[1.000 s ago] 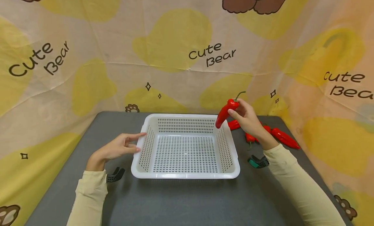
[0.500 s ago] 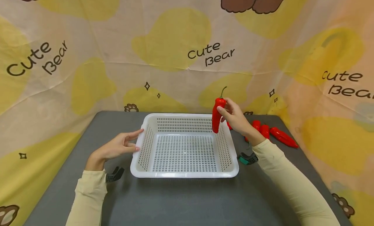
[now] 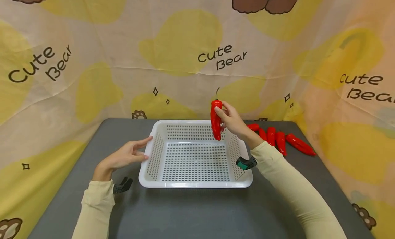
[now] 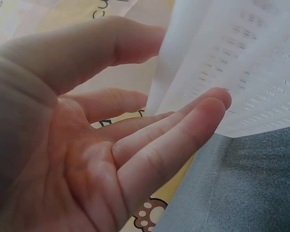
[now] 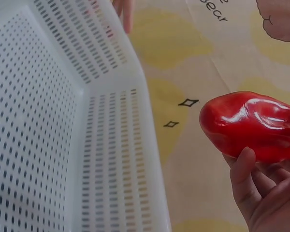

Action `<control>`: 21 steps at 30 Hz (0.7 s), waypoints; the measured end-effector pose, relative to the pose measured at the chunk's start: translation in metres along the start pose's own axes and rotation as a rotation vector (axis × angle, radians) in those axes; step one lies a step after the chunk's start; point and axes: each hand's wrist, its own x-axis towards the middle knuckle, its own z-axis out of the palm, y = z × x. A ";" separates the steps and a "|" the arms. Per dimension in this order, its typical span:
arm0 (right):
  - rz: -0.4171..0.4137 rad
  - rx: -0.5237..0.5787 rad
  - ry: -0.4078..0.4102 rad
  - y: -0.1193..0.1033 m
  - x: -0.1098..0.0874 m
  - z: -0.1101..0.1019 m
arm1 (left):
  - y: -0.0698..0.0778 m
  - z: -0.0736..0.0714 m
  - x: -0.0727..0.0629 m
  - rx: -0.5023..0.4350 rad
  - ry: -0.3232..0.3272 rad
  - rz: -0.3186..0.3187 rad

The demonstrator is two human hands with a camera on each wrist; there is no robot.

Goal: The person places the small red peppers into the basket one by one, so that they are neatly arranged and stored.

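Note:
My right hand [image 3: 234, 122] pinches a long red pepper [image 3: 215, 121] between thumb and fingers, above the back right part of a white perforated plastic basket [image 3: 195, 185]. The pepper hangs upright, its thin stem pointing up and its tip down. In the right wrist view the glossy pepper [image 5: 249, 123] fills the space over the curled fingers. At the basket's left side, my left hand [image 3: 124, 155] touches the outer rim with thumb and index fingertips, its fingers fairly straight. The left wrist view shows the other fingers [image 4: 174, 145] reaching below the rim beside the basket wall.
Several more red peppers [image 3: 280, 143] lie on the grey table [image 3: 191, 215] to the right of the basket. A cloth backdrop [image 3: 182, 43] with printed bears and lettering rises behind the table and along both sides.
My right hand has carried the pepper leftward from the basket's right rim to over its back right part, and the pepper has swung from tilted to upright. The left hand stays at the rim.

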 end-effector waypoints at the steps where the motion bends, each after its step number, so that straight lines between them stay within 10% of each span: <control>1: 0.000 0.011 -0.007 0.000 0.002 0.003 | 0.000 0.000 0.000 0.003 0.003 -0.001; 21: 0.064 0.092 -0.133 0.000 0.016 0.042 | 0.000 0.001 -0.001 -0.005 -0.001 -0.003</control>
